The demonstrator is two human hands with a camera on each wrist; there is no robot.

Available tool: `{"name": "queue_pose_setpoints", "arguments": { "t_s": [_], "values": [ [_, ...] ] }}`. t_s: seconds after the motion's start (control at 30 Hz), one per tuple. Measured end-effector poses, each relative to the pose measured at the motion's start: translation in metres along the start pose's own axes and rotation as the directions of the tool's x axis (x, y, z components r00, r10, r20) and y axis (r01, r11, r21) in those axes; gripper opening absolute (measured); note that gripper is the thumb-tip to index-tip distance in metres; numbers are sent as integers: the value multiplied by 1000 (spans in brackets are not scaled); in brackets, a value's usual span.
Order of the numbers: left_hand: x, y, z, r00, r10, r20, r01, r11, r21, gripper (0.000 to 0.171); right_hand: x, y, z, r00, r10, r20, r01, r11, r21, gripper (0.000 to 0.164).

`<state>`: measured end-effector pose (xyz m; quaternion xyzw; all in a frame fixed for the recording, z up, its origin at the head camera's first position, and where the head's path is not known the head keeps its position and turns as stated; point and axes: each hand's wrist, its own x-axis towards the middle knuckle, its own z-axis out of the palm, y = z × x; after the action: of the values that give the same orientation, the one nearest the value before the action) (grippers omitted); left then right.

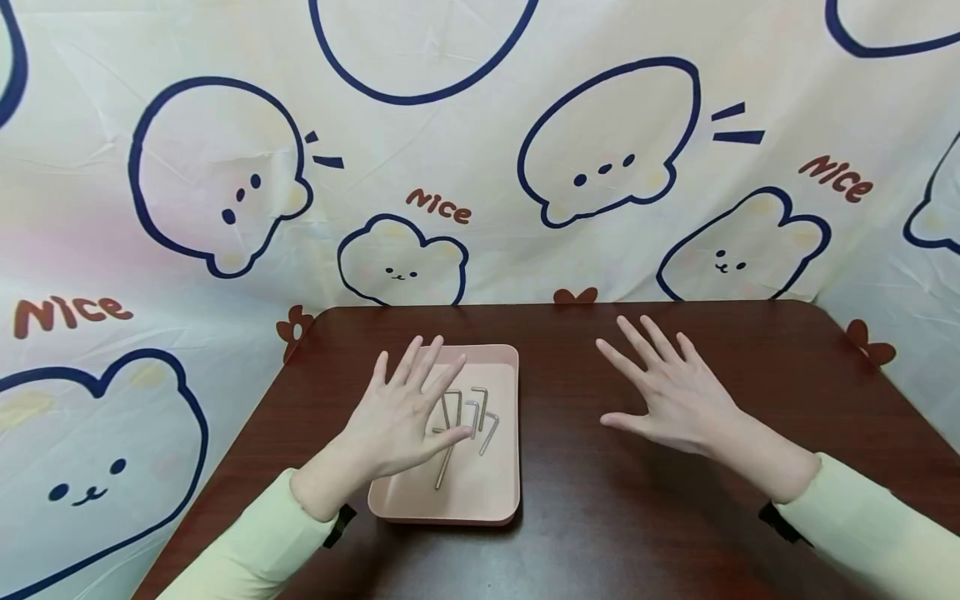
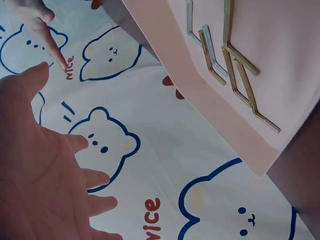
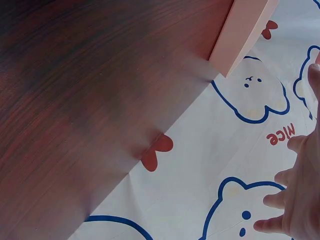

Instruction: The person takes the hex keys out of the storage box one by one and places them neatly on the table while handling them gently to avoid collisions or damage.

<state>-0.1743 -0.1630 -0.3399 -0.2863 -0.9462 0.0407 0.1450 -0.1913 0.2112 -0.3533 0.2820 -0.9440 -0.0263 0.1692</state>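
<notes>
My left hand (image 1: pixel 401 417) is held over the left part of a pink tray (image 1: pixel 498 492), fingers spread, holding nothing. Inside the tray lie several L-shaped hex keys (image 1: pixel 446 467), some brass-coloured and some silver; the hand covers part of them in the head view. The left wrist view shows the hex keys (image 2: pixel 254 107) lying close together beyond the spread left hand (image 2: pixel 45 170). To the right of the tray, my right hand (image 1: pixel 675 400) is raised over the bare table with its fingers spread and nothing in it. The right wrist view catches this hand (image 3: pixel 302 195) at its right edge.
The dark brown wooden table (image 1: pixel 570 533) carries the tray left of its middle. A pale cloth (image 1: pixel 495 158) with blue-outlined cartoon bears hangs behind the table and along its sides. Dark bands (image 1: pixel 783 525) show at both wrists below the light green sleeves (image 1: pixel 870 517).
</notes>
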Motion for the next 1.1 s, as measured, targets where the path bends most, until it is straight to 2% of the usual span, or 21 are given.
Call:
{"name": "queue_pose_setpoints", "arguments": {
  "t_s": [0.6, 0.8, 1.1],
  "values": [
    [-3, -18, 6, 997, -61, 37, 62, 997, -40, 86, 16, -1, 2, 998, 4, 65, -4, 1000, 8, 93],
    [-6, -24, 9, 994, -85, 66, 86, 996, -11, 89, 22, 0, 4, 998, 0, 64, 0, 1000, 0, 94],
    [-8, -32, 12, 995, -80, 59, 80, 997, 5, 88, 32, -2, 7, 998, -6, 65, 6, 1000, -2, 94]
  ]
}}
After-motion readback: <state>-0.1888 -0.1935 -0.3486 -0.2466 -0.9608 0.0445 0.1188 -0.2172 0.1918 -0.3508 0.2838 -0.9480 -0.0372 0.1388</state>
